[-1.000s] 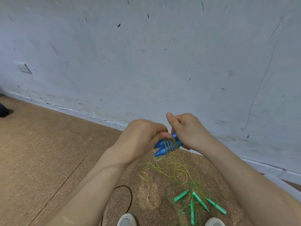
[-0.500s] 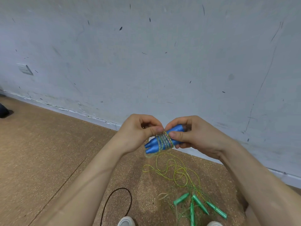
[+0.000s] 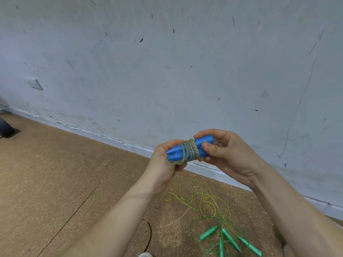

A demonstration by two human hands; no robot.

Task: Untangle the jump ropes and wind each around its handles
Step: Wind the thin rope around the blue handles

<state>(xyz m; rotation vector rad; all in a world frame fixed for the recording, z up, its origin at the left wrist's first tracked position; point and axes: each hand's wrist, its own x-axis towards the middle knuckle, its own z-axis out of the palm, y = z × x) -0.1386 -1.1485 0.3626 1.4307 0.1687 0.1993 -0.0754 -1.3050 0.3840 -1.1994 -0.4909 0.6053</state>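
while my right hand (image 3: 228, 158) pinches the blue plastic handles (image 3: 205, 140) wound with yellow-green cord (image 3: 191, 149), my left hand (image 3: 163, 164) grips their tips; green plastic handles (image 3: 231, 239) lie at five o'clock.

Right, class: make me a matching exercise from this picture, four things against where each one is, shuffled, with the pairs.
1 blue handles
2 green handles
3 loose rope
4 switch plate

a on the wall, far left
b lying on the floor, lower right
c gripped by left hand and right hand
d in loops on the floor

Pairs: 1-c, 2-b, 3-d, 4-a
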